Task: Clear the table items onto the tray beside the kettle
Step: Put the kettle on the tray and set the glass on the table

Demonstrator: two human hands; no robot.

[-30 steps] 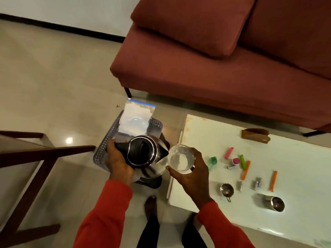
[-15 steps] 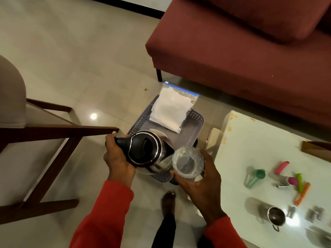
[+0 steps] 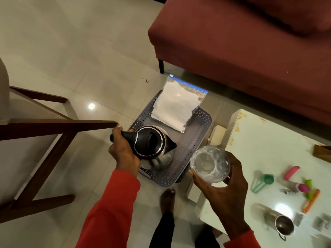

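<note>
My left grip [image 3: 123,151] is wrapped round the black handle of the kettle [image 3: 152,143], which sits upright at the near end of the grey perforated tray [image 3: 195,138] on the floor, spout pointing right. At the tray's far end lies a clear zip bag [image 3: 176,104] of white powder, its top edge hanging over the rim. My right grip [image 3: 223,190] holds a clear glass [image 3: 209,162] from below, fingers curled round it, just right of the tray and apart from the kettle. On the white bench [image 3: 265,140] to my right sit a green scoop [image 3: 263,181], a pink stick [image 3: 292,172], an orange stick [image 3: 311,200] and a steel cup [image 3: 283,224] lying on its side. A maroon sofa [image 3: 232,42] stands beyond.
</note>
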